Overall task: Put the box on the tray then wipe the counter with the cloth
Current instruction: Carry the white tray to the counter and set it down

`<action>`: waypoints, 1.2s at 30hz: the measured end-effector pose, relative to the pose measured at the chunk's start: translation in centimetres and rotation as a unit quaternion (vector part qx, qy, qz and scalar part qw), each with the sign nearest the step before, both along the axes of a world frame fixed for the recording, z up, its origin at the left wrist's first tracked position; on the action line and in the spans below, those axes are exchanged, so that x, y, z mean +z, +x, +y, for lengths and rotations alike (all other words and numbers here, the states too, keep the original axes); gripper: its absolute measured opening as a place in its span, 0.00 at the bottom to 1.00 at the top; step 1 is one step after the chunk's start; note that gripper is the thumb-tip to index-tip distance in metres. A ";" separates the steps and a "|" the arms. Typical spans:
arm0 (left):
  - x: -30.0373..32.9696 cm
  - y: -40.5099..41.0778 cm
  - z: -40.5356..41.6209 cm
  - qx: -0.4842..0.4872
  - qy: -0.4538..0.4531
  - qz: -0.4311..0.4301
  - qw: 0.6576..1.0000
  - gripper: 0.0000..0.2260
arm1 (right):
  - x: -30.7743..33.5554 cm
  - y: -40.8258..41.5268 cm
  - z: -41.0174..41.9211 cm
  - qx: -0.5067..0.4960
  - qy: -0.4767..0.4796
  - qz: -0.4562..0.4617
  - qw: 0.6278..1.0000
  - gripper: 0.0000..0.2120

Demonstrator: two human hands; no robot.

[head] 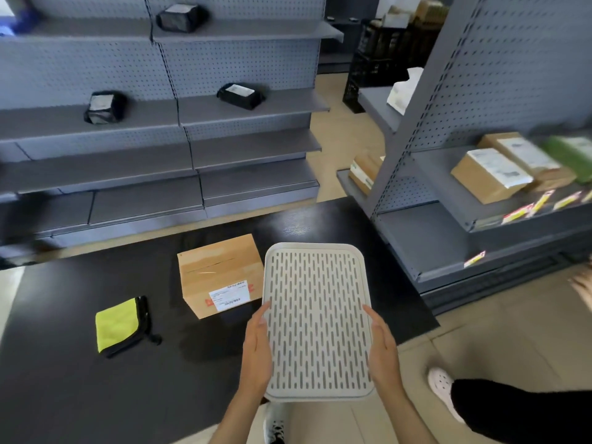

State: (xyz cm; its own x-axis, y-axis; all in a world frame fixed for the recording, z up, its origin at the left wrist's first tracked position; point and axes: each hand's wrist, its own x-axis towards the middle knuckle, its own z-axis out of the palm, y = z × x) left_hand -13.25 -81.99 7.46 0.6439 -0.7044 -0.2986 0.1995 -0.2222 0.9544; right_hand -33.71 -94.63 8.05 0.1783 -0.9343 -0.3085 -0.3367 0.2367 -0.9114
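The box (pixel 221 275) is taped brown cardboard with a white label on its near face, sitting on the black counter (pixel 80 363). It looks stiff and squarish, probably light to moderate in weight, though that cannot be told from here. Its plain card sides should not slip, so the best hold is likely one palm on each of two opposite sides, or fingers under the bottom edges. The tray (pixel 317 318) is a pale, rigid, slotted plastic sheet with a raised rim, light enough to be carried by its edges. The left hand (pixel 256 354) and right hand (pixel 382 350) each clasp one long side of it, fingers curled round the rim, holding it flat above the counter's near right part. The box lies just beyond and left of the left hand, its right side partly hidden behind the tray's far left corner; whether they touch cannot be told. The cloth (pixel 118 325), soft, folded, yellow-green with dark trim, lies farther left on the counter, well apart from both hands.
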 end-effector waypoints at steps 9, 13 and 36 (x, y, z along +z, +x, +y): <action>-0.5 1.4 -8.4 -0.032 0.028 -0.007 0.999 0.16 | 0.6 1.6 -8.0 0.004 0.024 0.017 1.000 0.18; -1.3 1.5 -12.5 -0.039 0.057 -0.028 0.997 0.15 | -0.3 1.7 -12.3 0.016 0.039 0.030 0.999 0.18; -10.0 -1.5 -35.3 0.051 0.225 -0.035 0.972 0.13 | -9.2 2.3 -38.7 0.118 0.141 0.126 0.975 0.18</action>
